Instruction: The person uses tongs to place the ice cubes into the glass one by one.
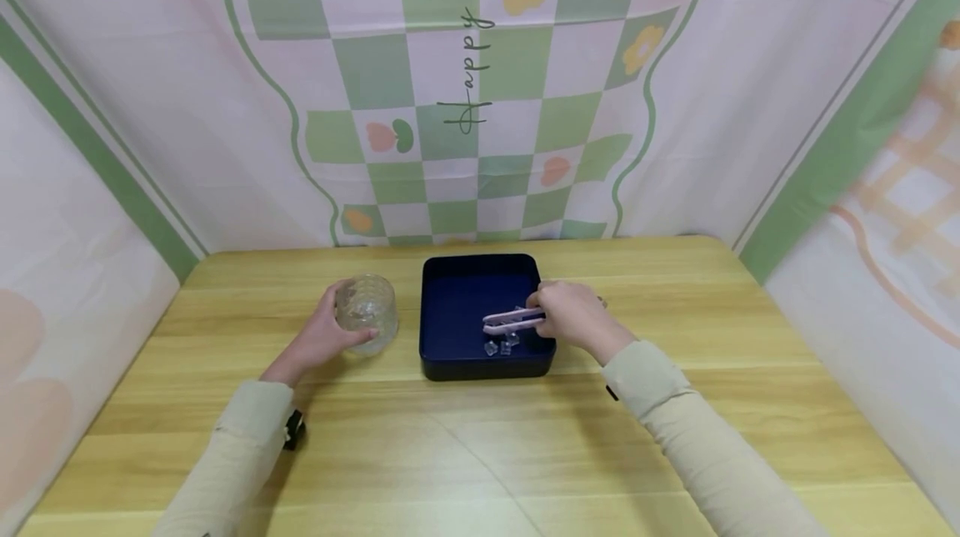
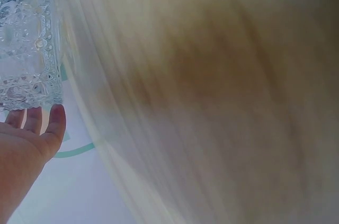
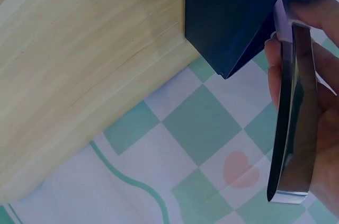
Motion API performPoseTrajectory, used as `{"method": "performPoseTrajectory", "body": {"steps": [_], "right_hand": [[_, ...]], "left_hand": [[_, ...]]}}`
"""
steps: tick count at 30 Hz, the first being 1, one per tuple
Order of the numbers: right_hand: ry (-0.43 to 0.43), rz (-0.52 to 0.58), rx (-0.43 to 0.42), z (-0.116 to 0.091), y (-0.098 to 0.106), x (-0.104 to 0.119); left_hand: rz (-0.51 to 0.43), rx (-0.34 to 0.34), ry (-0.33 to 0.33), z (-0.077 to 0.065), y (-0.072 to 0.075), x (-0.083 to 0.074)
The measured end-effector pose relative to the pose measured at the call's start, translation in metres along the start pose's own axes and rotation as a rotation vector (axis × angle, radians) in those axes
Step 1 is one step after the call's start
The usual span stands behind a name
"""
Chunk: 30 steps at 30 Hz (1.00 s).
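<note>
On the left, my left hand (image 1: 324, 338) holds a clear patterned glass (image 1: 369, 303), thumb on its near side. The left wrist view shows the textured wall of that glass (image 2: 26, 46) with fingertips (image 2: 55, 121) against it. My right hand (image 1: 573, 316) pinches a pair of tongs (image 3: 296, 113), metal at the back end and pale pink toward the tips. Those tips reach inside a dark blue square tray (image 1: 453, 312), over its right part. Several small clear pieces (image 1: 506, 348) lie in the tray near the tips. Whether the tips grip a piece, I cannot tell.
The wooden table (image 1: 375, 454) carries the tray at its middle, with the glass just left of it. A printed green-and-white checked cloth (image 1: 442, 70) hangs behind the table's far edge. Pale cloth (image 1: 75, 212) also hangs along both sides.
</note>
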State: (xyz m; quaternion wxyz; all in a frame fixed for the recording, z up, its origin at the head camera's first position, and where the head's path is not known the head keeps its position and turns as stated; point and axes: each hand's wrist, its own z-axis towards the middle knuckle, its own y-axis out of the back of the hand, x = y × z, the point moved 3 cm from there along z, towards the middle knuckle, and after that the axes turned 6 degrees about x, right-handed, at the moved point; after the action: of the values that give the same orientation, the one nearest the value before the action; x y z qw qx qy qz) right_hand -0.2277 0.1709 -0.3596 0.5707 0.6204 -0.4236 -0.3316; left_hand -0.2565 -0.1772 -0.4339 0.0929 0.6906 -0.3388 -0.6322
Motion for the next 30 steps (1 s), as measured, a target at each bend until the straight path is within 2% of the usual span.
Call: {"method": "performPoseTrajectory", "body": {"steps": [6,17,23,30], "right_hand": [[0.009,0.018,-0.065,-0.001,0.0,0.0],[0.061,0.021,-0.32,0.002,0.005,0.017],[0.141,0.009,-0.465,0.008,0.01,0.036],[0.167,0.064,-0.515,0.022,0.011,0.066]], "left_hand": [[0.003,0.002,0.005,0.0,0.0,-0.001],[0.02,-0.003,0.003,0.0,-0.001,-0.002],[0.017,-0.002,-0.002,0.0,-0.002,-0.001],[0.012,-0.01,-0.011,-0.001,-0.001,0.0]]}}
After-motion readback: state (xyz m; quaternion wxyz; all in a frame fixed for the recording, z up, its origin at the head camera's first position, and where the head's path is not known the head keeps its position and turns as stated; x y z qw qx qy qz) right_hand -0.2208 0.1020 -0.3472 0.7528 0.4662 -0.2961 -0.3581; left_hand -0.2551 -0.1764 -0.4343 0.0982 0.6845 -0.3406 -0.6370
